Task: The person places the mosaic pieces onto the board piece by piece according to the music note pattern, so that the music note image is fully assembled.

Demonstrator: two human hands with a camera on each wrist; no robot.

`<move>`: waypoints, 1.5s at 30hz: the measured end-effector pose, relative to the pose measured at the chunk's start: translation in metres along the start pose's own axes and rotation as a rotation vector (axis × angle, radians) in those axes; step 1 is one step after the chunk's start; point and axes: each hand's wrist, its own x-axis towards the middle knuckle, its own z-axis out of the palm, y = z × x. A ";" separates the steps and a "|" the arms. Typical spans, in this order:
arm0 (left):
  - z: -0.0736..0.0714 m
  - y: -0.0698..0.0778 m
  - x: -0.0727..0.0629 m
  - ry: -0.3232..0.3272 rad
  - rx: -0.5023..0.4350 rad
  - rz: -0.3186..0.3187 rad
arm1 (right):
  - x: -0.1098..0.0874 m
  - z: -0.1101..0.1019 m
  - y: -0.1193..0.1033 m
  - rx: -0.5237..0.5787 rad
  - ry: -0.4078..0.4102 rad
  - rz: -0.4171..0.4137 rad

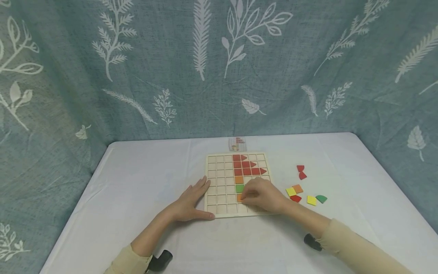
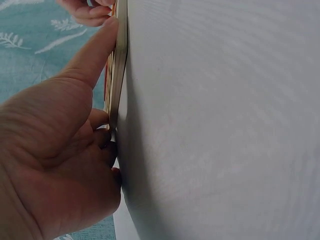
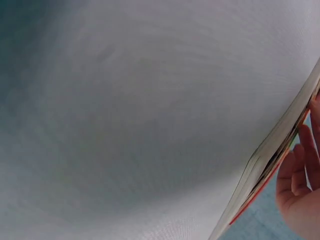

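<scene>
We've got our left hand (image 1: 189,203) spread wide on the grid board's (image 1: 220,188) left edge, and our right hand (image 1: 263,195) pinching the lower orange square (image 1: 238,197).

Evenly lit in the head view; dim in both wrist views, shadowed beside the grid board (image 2: 120,65), perhaps slightly blurred at right.

White leafy sprigs (image 1: 202,36) pattern the teal curtain (image 1: 164,49) across the top of the frame; at centre, red, orange and green tiles (image 1: 239,188) brighten a pale gridded board (image 1: 221,173) over white tablecloth (image 1: 150,167).
</scene>
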 end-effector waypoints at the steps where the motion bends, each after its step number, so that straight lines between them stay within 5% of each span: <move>1: 0.000 0.000 0.000 0.001 0.000 0.000 | 0.000 0.000 0.000 0.005 -0.003 -0.001; 8: 0.000 0.002 0.001 0.001 0.009 -0.037 | -0.004 -0.005 -0.002 0.052 0.020 0.048; 15: -0.001 0.001 0.003 0.002 0.003 -0.043 | -0.021 -0.020 0.006 0.173 0.099 0.286; 32: 0.000 0.000 0.005 -0.002 -0.002 -0.034 | -0.080 -0.083 0.056 0.050 0.287 0.593; 45: 0.001 0.001 0.003 0.004 0.005 -0.045 | -0.080 -0.094 0.088 -0.039 0.296 0.703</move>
